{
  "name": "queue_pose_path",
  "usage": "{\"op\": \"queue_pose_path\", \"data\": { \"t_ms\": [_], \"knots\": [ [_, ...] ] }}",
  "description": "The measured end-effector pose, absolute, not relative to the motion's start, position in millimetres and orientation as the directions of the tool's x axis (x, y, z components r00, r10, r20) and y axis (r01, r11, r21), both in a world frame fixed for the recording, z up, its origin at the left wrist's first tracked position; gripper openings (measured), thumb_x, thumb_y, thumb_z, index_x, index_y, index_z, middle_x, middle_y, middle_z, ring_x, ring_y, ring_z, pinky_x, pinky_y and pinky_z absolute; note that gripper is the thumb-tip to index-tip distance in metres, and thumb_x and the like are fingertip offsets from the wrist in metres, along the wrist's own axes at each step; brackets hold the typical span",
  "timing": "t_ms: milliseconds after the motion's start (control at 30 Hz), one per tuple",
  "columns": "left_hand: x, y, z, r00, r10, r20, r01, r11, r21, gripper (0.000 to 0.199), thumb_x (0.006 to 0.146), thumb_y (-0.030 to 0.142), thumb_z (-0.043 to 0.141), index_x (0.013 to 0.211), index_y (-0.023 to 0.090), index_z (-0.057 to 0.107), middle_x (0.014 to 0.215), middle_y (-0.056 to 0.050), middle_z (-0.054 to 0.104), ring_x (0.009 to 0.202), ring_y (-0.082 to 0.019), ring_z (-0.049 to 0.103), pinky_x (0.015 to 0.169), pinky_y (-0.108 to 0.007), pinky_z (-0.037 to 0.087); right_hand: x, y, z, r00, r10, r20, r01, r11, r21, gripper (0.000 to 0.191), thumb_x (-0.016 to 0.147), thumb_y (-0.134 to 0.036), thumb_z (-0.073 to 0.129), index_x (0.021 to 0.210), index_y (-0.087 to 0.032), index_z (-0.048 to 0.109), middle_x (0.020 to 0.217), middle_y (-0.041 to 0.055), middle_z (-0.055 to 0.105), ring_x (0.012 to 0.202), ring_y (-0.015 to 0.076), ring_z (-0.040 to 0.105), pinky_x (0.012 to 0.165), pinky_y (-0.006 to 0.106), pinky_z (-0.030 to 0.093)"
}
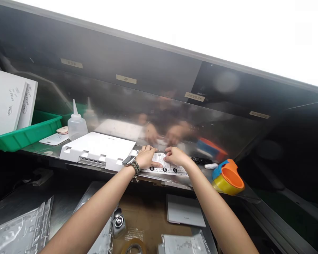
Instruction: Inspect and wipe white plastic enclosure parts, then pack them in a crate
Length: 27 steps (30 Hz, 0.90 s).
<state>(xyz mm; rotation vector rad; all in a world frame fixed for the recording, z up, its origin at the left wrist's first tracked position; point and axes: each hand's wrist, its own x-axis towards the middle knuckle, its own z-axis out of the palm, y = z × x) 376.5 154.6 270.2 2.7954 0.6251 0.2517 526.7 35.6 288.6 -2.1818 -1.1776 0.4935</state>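
Note:
A white sheet of printed labels (172,168), with small black round marks along its near edge, lies on the narrow metal shelf. My left hand (147,157) rests on the sheet's left part, fingers apart and thumb stretched out; a watch and a bead bracelet are on that wrist. Over the sheet's right part, my right hand (177,156) has its thumb and fingertips drawn together at the paper. Whether a single label is lifted between them is not visible. Left of my left hand lies a white plastic housing (103,146) with ports along its front.
Along the shelf are a squeeze bottle (77,127), a phone (54,139), a green bin (29,135) with white panels, and coloured tape rolls (229,176) at right. Below are bagged parts (21,225), a tape roll (134,246) and a white device (185,211).

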Motion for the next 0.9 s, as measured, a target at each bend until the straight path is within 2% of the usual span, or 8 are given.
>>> {"op": "queue_pose_path", "data": {
  "t_ms": [67,167,300,400,533,633,733,900],
  "knots": [
    [374.1,153.4,266.5,0.889,0.433,0.145,0.37,-0.869,0.328,0.092,0.077,0.063,0.072,0.149,0.015,0.043,0.145,-0.018,0.051,0.137,-0.036,0.042,0.113,-0.043,0.039,525.9,37.2,291.1,0.533,0.844,-0.061,0.555,-0.402,-0.728,0.023,0.095,-0.032,0.066,0.112,-0.016,0.065,0.097,0.0027,0.069,0.08,0.0142,0.066,0.075,0.033,0.058],
    [372.2,151.7,263.5,0.882,0.428,0.197,0.337,-0.864,0.374,0.091,0.079,0.059,0.072,0.152,0.015,0.039,0.146,-0.016,0.054,0.137,-0.034,0.043,0.111,-0.041,0.04,525.4,37.3,292.3,0.524,0.849,-0.062,0.45,-0.338,-0.826,0.024,0.093,-0.024,0.067,0.115,-0.015,0.065,0.092,0.0018,0.07,0.075,0.0126,0.066,0.071,0.03,0.057],
    [374.2,151.5,265.0,0.851,0.456,0.261,0.326,-0.848,0.417,0.052,0.098,0.046,0.045,0.142,0.018,0.05,0.143,-0.011,0.06,0.136,-0.03,0.047,0.112,-0.043,0.038,526.7,33.1,288.4,0.525,0.851,-0.003,0.377,-0.236,-0.896,0.041,0.078,-0.004,0.063,0.118,-0.014,0.065,0.082,0.0003,0.069,0.069,0.0119,0.065,0.07,0.027,0.055],
    [377.8,153.8,270.7,0.813,0.503,0.291,0.354,-0.826,0.438,0.04,0.1,0.033,0.035,0.125,0.019,0.064,0.131,-0.012,0.068,0.126,-0.032,0.055,0.109,-0.051,0.035,531.0,25.8,285.0,0.536,0.841,0.076,0.387,-0.165,-0.907,0.049,0.072,-0.005,0.061,0.12,-0.016,0.063,0.086,0.0005,0.068,0.072,0.0124,0.065,0.071,0.025,0.053],
    [382.0,153.9,281.1,0.814,0.49,0.313,0.313,-0.823,0.473,0.031,0.098,0.04,0.045,0.107,0.024,0.07,0.109,-0.004,0.077,0.109,-0.027,0.065,0.109,-0.051,0.03,537.0,12.6,288.3,0.526,0.837,0.152,0.47,-0.136,-0.872,0.049,0.07,-0.012,0.063,0.118,-0.017,0.065,0.096,0.0037,0.071,0.077,0.0148,0.067,0.071,0.026,0.052],
    [384.3,149.2,287.9,0.833,0.448,0.326,0.258,-0.834,0.487,0.029,0.098,0.045,0.047,0.104,0.029,0.071,0.094,0.003,0.079,0.098,-0.023,0.069,0.109,-0.049,0.028,536.8,6.5,296.3,0.478,0.857,0.191,0.568,-0.136,-0.812,0.034,0.073,-0.021,0.067,0.106,-0.019,0.074,0.101,0.0053,0.075,0.091,0.0196,0.069,0.081,0.029,0.052],
    [386.0,143.1,292.9,0.838,0.415,0.354,0.229,-0.856,0.463,0.025,0.097,0.041,0.048,0.098,0.03,0.071,0.097,0.003,0.078,0.099,-0.023,0.068,0.108,-0.051,0.026,534.4,7.3,303.3,0.452,0.857,0.247,0.666,-0.14,-0.733,0.02,0.08,-0.032,0.064,0.088,-0.021,0.079,0.101,0.0047,0.078,0.099,0.0227,0.068,0.088,0.032,0.049],
    [387.0,135.3,296.3,0.838,0.375,0.397,0.221,-0.898,0.381,0.022,0.097,0.029,0.045,0.092,0.025,0.066,0.101,-0.002,0.076,0.106,-0.027,0.065,0.111,-0.057,0.02,532.5,13.3,308.0,0.443,0.849,0.289,0.76,-0.184,-0.623,0.017,0.078,-0.03,0.063,0.08,-0.022,0.079,0.086,0.0029,0.079,0.084,0.022,0.068,0.076,0.031,0.047]
  ]
}}
